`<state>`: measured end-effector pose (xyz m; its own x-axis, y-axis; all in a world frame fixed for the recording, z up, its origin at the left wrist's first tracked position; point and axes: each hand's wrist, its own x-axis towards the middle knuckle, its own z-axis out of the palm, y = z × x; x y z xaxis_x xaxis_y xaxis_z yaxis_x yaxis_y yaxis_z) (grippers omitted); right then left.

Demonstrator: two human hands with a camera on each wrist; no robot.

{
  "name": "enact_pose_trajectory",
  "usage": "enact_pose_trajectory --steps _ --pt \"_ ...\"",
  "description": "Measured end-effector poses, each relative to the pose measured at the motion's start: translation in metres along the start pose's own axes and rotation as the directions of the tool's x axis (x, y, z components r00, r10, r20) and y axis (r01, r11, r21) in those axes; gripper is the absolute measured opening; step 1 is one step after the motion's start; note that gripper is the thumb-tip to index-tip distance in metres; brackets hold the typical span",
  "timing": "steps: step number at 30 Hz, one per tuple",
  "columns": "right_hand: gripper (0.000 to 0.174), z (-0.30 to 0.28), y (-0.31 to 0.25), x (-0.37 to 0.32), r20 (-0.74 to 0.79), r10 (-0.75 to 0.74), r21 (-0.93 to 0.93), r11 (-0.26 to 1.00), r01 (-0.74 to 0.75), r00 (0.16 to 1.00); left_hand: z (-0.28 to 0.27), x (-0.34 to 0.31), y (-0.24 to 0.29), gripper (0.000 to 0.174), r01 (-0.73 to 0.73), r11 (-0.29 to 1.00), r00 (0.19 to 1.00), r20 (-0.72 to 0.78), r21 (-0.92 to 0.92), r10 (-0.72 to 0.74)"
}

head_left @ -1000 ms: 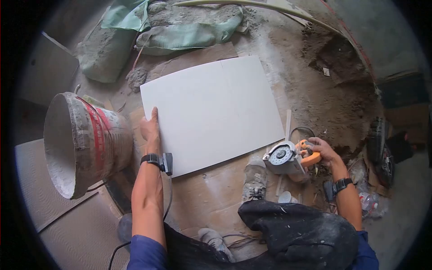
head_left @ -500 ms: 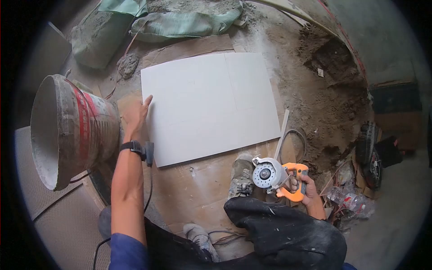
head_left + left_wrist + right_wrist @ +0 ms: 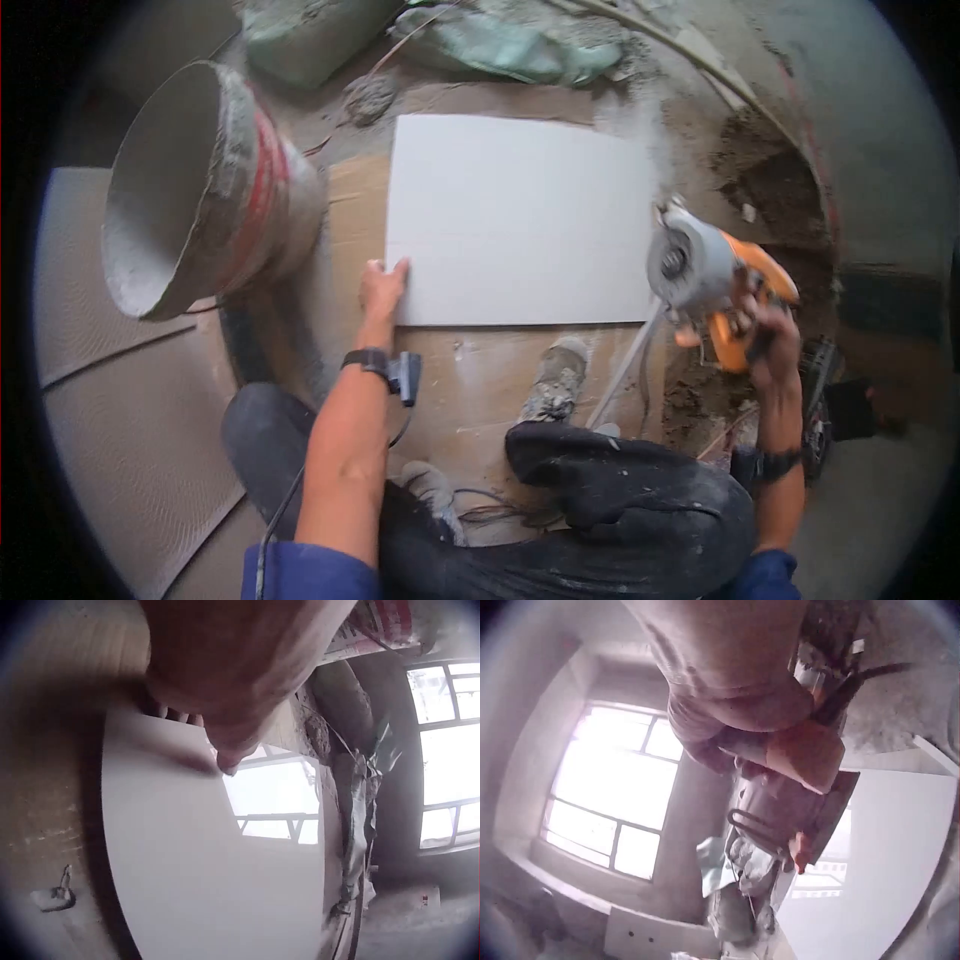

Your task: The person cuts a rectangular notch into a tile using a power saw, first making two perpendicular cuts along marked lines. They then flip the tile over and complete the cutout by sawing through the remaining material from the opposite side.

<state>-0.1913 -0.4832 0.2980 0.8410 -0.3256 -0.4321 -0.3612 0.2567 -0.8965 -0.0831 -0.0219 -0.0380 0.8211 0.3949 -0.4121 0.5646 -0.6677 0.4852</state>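
Note:
A large white tile [image 3: 520, 220] lies flat on cardboard in front of me. My left hand [image 3: 383, 288] grips its left edge close to the near corner, with the thumb on the glossy face and the other fingers at the rim; in the left wrist view these fingertips [image 3: 176, 716] are partly hidden by the tile. At the tile's right edge, my right hand [image 3: 775, 335] holds a handheld circular saw [image 3: 700, 262] by its orange handle. The saw's round disc faces up toward the head camera. From the right wrist, its metal base plate [image 3: 821, 817] overlaps the tile.
A dirty bucket [image 3: 235, 200] lies tipped at the left beside patterned panels [image 3: 130, 420]. Green sacks [image 3: 500, 48] and rubble lie beyond the tile. Brown cardboard [image 3: 470, 385] covers the floor under my shoe [image 3: 560, 375]. A pale strip [image 3: 625, 365] slants near my right knee.
My right hand has raised the saw from beside my knee, forward and right to the tile's right edge. My left hand sits nearer the tile's near corner. The head view has shifted.

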Motion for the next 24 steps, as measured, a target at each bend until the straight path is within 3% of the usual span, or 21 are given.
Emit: enact_pose_trajectory --steps 2,4,9,15,18,24 --pt "0.023 -0.014 -0.006 0.061 0.011 -0.037 -0.1 0.994 0.037 0.999 0.012 0.013 -0.018 0.056 0.017 0.985 0.994 0.11 -0.173 0.003" --pt "0.021 0.01 -0.008 0.102 -0.059 -0.122 -0.182 0.977 0.109 0.991 0.004 0.01 -0.009 0.052 0.054 0.975 0.992 0.119 -0.216 -0.028" --pt "0.022 0.037 0.016 0.197 -0.034 -0.265 -0.371 0.899 0.234 0.964 0.009 0.008 -0.006 0.051 0.091 0.961 0.995 0.073 -0.261 -0.074" --pt "0.022 0.062 0.054 0.272 -0.046 -0.301 -0.37 0.891 0.264 0.952 0.014 0.015 -0.022 0.054 0.107 0.982 0.994 0.05 -0.156 -0.101" --pt "0.021 0.07 0.061 0.29 0.002 -0.293 -0.366 0.89 0.273 0.956 -0.001 0.003 -0.001 0.054 0.155 0.972 0.988 0.047 -0.176 -0.149" --pt "0.021 0.079 0.078 0.312 -0.06 -0.288 -0.323 0.912 0.254 0.956 -0.012 -0.001 0.002 0.054 0.154 0.976 0.988 0.051 -0.154 -0.148"
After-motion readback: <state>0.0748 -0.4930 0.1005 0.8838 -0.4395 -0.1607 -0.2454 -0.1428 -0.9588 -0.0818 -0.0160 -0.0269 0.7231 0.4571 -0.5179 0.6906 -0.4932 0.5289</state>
